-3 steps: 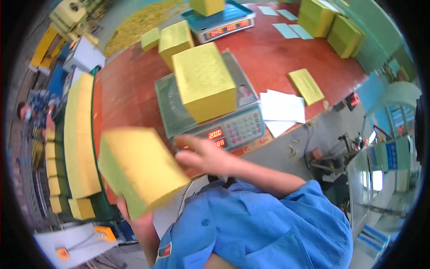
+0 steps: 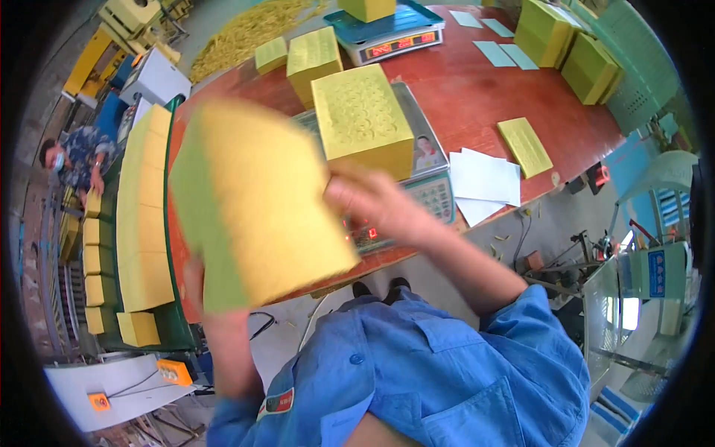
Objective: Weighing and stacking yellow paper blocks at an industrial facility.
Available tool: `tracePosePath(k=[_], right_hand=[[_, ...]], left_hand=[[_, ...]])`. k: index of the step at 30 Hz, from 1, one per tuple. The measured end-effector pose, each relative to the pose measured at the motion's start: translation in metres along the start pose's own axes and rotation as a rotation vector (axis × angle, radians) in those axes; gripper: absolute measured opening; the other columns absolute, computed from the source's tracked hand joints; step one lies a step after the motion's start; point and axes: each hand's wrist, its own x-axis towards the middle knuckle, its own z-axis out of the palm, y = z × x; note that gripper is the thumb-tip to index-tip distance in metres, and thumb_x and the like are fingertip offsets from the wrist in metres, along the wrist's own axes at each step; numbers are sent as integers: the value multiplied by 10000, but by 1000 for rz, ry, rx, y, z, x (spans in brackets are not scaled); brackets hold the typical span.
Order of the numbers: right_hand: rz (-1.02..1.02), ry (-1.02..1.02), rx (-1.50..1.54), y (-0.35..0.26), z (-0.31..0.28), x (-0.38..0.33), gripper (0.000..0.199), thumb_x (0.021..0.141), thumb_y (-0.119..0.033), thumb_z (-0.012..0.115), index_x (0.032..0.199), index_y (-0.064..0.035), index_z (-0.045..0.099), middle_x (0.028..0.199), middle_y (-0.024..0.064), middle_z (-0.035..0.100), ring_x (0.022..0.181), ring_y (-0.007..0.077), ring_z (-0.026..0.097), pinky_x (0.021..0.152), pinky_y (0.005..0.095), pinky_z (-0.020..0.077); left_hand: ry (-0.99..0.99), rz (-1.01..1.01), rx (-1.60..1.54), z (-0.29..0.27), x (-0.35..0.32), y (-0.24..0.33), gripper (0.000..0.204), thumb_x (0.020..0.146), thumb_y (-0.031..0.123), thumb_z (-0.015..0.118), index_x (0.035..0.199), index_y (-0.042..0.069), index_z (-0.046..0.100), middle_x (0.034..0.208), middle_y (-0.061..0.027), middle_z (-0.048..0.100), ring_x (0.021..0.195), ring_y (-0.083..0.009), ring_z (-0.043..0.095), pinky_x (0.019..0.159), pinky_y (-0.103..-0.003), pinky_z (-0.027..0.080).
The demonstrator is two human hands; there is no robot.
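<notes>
Head cam: left fisheye of a side-by-side pair, worn at head height, aimed steeply down and forward. Blue work shirt (image 2: pixel 454 357) close at near edge, hands (image 2: pixel 376 205) mid-view, red counter (image 2: pixel 462 97) beyond; straight edges bow toward dark rim.

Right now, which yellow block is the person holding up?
The large blurred block, tilted, with the left hand at its lower left corner; the pattern-topped block rests on the nearer scale.
</notes>
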Motion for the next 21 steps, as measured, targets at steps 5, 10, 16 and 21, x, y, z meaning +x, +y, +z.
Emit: tracePosePath(k=[5,10,16,21], right_hand=[[-31,333,307,-37,-80,63,462,943,-428,569,1129,-11,638,868,76,658,654,135,607,567,283,486],[45,353,268,-22,-127,91,345,963,-350,563,1056,-34,664,868,22,660,616,69,585,578,218,481],[95,363,251,-16,-125,95,307,965,-325,563,1047,-50,675,858,19,661,632,73,614,582,213,496],[56,350,207,-11,-124,90,348,965,-336,552,1088,-36,681,858,36,676,670,94,623,635,239,504]], left_hand=[[-336,-201,-286,107,130,50,572,906,413,603,1335,49,497,1289,-123,563,1136,-249,579,918,-404,488],[-367,-291,-24,140,184,46,768,815,576,617,1404,116,442,1330,-126,506,1207,-314,494,894,-569,460],[-336,-296,22,137,184,35,804,805,612,611,1420,127,429,1357,-130,484,1254,-317,450,914,-612,438],[-306,-279,84,141,172,37,829,804,653,584,1428,130,428,1365,-123,481,1239,-306,460,922,-589,447]])
